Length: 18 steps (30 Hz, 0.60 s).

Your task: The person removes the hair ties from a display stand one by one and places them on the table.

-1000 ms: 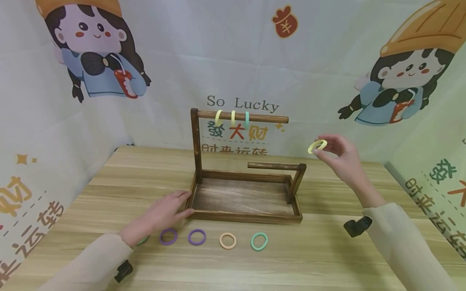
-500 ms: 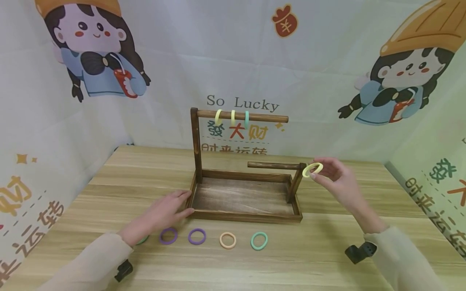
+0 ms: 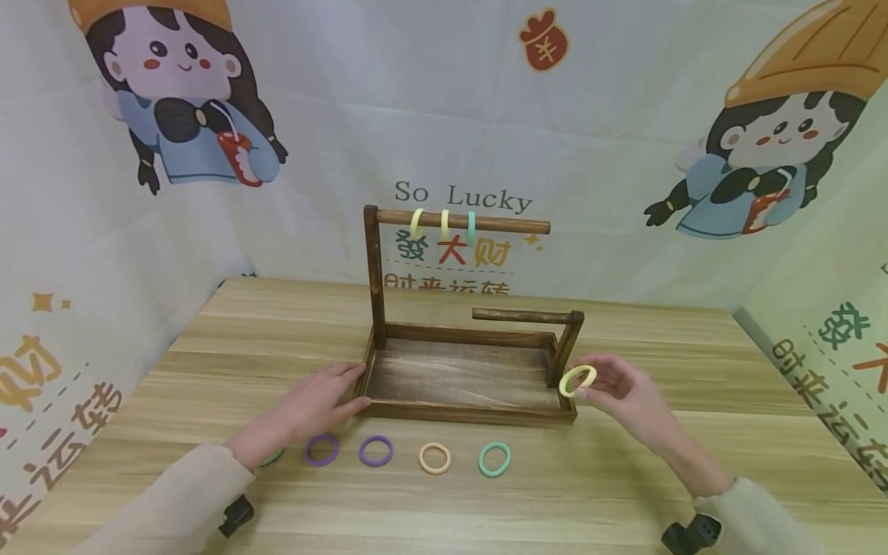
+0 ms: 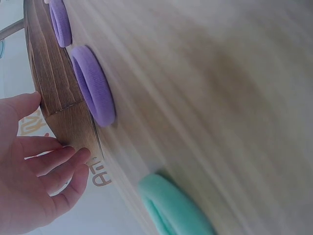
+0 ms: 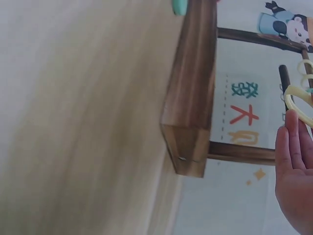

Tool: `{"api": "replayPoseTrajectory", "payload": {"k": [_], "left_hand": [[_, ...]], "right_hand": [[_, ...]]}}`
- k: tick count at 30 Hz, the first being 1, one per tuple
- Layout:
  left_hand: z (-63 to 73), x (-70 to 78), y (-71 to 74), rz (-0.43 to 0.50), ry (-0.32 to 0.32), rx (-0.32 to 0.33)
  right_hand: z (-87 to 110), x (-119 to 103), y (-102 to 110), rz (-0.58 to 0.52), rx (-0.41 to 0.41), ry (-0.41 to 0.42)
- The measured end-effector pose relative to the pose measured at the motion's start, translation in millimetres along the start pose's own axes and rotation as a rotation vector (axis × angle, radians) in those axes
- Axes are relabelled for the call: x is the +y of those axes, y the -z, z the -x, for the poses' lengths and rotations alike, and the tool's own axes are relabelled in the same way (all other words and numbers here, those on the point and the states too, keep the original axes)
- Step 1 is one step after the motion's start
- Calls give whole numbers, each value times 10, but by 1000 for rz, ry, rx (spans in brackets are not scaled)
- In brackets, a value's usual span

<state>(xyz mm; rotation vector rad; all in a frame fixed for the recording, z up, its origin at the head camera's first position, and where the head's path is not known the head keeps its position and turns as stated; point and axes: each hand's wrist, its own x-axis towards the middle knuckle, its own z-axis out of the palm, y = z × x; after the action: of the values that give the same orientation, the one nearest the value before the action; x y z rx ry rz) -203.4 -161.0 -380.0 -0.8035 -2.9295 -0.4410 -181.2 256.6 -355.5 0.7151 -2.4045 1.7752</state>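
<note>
My right hand (image 3: pixel 620 397) pinches a pale yellow hair tie (image 3: pixel 577 381) between thumb and fingers, beside the right end of the wooden rack (image 3: pixel 472 416). That hair tie also shows at the edge of the right wrist view. My left hand (image 3: pixel 315 405) rests its relaxed fingers on the left end of the rack's tray. Two yellow hair ties (image 3: pixel 445 225) and a teal hair tie (image 3: pixel 471 229) hang on the tall upper bar (image 3: pixel 513 225). The short lower bar (image 3: pixel 520 316) carries nothing.
In front of the rack lie two purple hair ties (image 3: pixel 376 451), an orange hair tie (image 3: pixel 435 459) and a teal one (image 3: pixel 495 459). A green hair tie (image 4: pixel 171 205) is partly hidden by my left wrist in the head view. A printed cloth (image 3: pixel 388 92) hangs behind the table.
My right hand has come down with the yellow hair tie, slightly leftward, from above the lower bar's height to beside the tray's right end. My left hand has stayed put.
</note>
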Motion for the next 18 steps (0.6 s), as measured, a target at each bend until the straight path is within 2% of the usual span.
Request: {"api": "replayPoseTrajectory", "payload": {"k": [8,18], "left_hand": [[5,4,12,-4,10,-11],[1,-1,6,-10,7,-10]], "right_hand": [[136,78,-164,-102,-132,18],[206,156,-293,-112,-244,2]]}}
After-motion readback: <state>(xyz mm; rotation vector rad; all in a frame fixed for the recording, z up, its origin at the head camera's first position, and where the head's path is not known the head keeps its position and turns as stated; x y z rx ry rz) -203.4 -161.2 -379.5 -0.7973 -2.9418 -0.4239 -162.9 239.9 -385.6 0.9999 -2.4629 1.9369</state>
